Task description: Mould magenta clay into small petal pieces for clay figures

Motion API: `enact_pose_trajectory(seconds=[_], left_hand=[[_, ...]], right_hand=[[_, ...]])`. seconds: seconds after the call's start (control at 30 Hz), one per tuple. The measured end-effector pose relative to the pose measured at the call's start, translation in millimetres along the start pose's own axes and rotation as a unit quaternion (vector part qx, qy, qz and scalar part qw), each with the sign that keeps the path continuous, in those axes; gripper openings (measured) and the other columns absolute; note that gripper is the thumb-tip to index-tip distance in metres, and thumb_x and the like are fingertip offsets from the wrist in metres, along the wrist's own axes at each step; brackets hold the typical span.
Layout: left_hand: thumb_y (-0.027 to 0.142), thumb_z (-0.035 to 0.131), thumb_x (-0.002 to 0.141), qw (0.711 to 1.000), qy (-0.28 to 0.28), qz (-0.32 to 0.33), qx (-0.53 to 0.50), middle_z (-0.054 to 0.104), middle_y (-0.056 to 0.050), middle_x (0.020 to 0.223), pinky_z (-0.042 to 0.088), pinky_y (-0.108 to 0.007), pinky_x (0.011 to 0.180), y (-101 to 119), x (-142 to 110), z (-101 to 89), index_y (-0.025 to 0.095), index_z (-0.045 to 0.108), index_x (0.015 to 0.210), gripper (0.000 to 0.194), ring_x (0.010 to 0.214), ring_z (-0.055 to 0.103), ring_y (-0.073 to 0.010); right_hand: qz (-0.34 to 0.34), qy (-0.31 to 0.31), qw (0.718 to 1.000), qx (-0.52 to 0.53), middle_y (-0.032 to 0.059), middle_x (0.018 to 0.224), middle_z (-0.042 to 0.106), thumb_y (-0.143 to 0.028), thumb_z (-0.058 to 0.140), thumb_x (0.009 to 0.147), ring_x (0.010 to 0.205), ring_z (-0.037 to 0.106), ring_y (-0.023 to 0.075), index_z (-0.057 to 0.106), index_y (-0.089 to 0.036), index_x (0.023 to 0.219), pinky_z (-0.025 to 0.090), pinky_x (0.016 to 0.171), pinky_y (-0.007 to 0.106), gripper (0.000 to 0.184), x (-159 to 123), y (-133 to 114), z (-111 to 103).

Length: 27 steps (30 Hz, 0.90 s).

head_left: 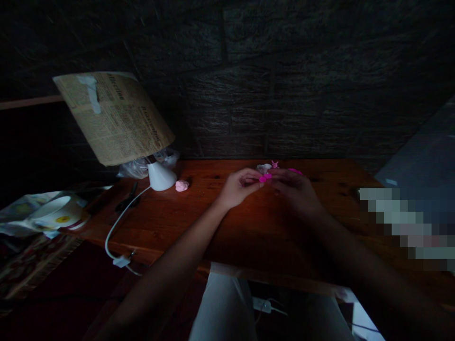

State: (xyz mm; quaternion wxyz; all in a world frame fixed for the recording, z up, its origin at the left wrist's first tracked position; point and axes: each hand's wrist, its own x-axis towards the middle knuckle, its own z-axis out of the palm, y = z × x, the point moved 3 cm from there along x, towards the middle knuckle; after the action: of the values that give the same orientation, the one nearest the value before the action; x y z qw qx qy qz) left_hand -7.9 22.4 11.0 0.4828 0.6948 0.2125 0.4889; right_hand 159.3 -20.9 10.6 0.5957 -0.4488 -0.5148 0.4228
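Above the wooden table [256, 237], my left hand [238, 187] pinches a small bright pink piece [265, 177] that looks like modelling clay. From the other side my right hand [295, 184] has its fingers closed on the same piece. Its exact shape is partly covered by fingertips. Just behind the hands sit a small pink figure with ear-like tips [275, 164] and a whitish, clear crumpled thing [263, 168]. More bright pink material [295, 171] shows past my right hand. A pale pink lump [182, 185] lies to the left, apart from both hands.
A lamp with a newspaper-covered shade [117, 118] and white base [161, 176] stands at the left; its white cord [108, 237] hangs over the table edge. Dark scissors [126, 201] lie beside it. A white tub [59, 213] is farther left. A dark wall [241, 94] rises behind.
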Motion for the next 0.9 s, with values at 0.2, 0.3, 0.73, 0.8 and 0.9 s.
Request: enact_pose_trajectory(seconds=[0.2, 0.3, 0.73, 0.8, 0.9], left_hand=[[0.024, 0.082, 0.071, 1.0, 0.019, -0.01, -0.016, 0.075, -0.005, 0.094, 0.055, -0.038, 0.095, 0.1, 1.6, -2.7, 0.016, 0.066, 0.096, 0.031, 0.09, 0.07, -0.0154], [0.025, 0.082, 0.072, 1.0, 0.015, -0.015, -0.02, 0.075, -0.005, 0.094, 0.055, -0.039, 0.096, 0.5, 1.5, -2.5, 0.016, 0.065, 0.097, 0.032, 0.09, 0.071, -0.0159], [0.025, 0.086, 0.066, 0.999, 0.019, -0.017, -0.044, 0.076, -0.003, 0.09, 0.058, -0.035, 0.09, 0.6, 1.1, 0.9, 0.016, 0.067, 0.091, 0.033, 0.084, 0.071, -0.0143], [0.027, 0.085, 0.067, 0.999, 0.018, -0.02, -0.04, 0.076, -0.003, 0.089, 0.058, -0.037, 0.09, 1.3, 0.5, 1.3, 0.016, 0.067, 0.09, 0.032, 0.083, 0.071, -0.0144], [0.028, 0.085, 0.068, 0.999, 0.014, -0.024, -0.037, 0.076, -0.003, 0.088, 0.058, -0.038, 0.091, 1.1, 0.1, 1.6, 0.016, 0.067, 0.09, 0.031, 0.083, 0.072, -0.015]], right_hand=[[-0.003, 0.02, 1.0, 0.014, 0.0045, 0.099, 0.078, -0.033, 0.078, 0.068, 0.076, 0.065, 0.017, 0.078, -0.025, 0.095, 0.052, 0.067, 0.033, 0.028, -0.9, -0.8, -0.9], [0.001, 0.013, 1.0, 0.028, 0.0049, 0.1, 0.077, -0.035, 0.08, 0.067, 0.083, 0.068, 0.0193, 0.078, -0.025, 0.09, 0.054, 0.071, 0.034, 0.025, -1.2, -1.8, 0.3], [0.028, 0.019, 0.999, 0.022, 0.0059, 0.096, 0.079, -0.041, 0.087, 0.06, 0.089, 0.071, 0.0227, 0.077, -0.023, 0.086, 0.057, 0.073, 0.036, 0.033, -3.0, -5.7, 2.3], [0.022, 0.017, 1.0, 0.012, 0.0061, 0.097, 0.079, -0.041, 0.086, 0.062, 0.09, 0.071, 0.0229, 0.077, -0.023, 0.085, 0.057, 0.074, 0.036, 0.03, -3.4, -6.8, 2.4], [0.013, 0.008, 1.0, 0.008, 0.0062, 0.096, 0.078, -0.04, 0.085, 0.064, 0.088, 0.07, 0.0226, 0.076, -0.023, 0.084, 0.056, 0.072, 0.035, 0.028, -3.5, -6.5, 2.1]])
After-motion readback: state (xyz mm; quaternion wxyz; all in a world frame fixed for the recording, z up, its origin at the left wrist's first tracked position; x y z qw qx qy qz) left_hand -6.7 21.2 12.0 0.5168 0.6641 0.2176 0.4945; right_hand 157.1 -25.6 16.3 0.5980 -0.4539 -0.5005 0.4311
